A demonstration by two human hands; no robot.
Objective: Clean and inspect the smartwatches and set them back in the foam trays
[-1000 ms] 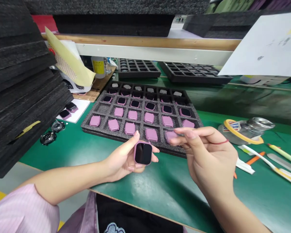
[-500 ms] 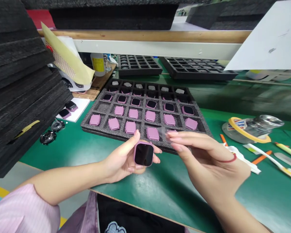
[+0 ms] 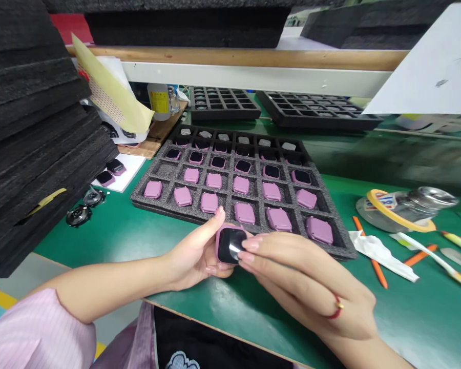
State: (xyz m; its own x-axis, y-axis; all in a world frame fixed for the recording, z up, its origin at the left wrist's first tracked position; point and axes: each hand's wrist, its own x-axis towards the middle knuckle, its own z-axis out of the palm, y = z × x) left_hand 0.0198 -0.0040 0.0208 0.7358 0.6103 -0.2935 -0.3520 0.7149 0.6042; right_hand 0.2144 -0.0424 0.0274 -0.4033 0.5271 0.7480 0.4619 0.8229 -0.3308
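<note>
A pink smartwatch case with a black screen [image 3: 227, 245] rests in my left hand [image 3: 200, 251], thumb along its upper left edge and fingers beneath. My right hand [image 3: 303, 282] pinches a clear film [image 3: 236, 247] at the right side of that screen. The film lies over part of the glass and shows a bright reflection; its outline is hard to make out. Just beyond both hands is a black foam tray [image 3: 230, 199] with pink watch cases in its compartments, some screen up and others back up.
Stacked black foam trays [image 3: 26, 128] rise at the left, near round watches [image 3: 79, 215] and white paper [image 3: 132, 171]. At the right lie a glass bottle [image 3: 403, 205], a crumpled tissue [image 3: 384, 256], orange sticks [image 3: 372, 261] and a toothbrush [image 3: 430, 253]. A shelf [image 3: 253, 74] crosses above.
My right hand has moved left and down from over the tray, bringing the clear film onto the watch screen. My left hand holds the watch in nearly the same place.
</note>
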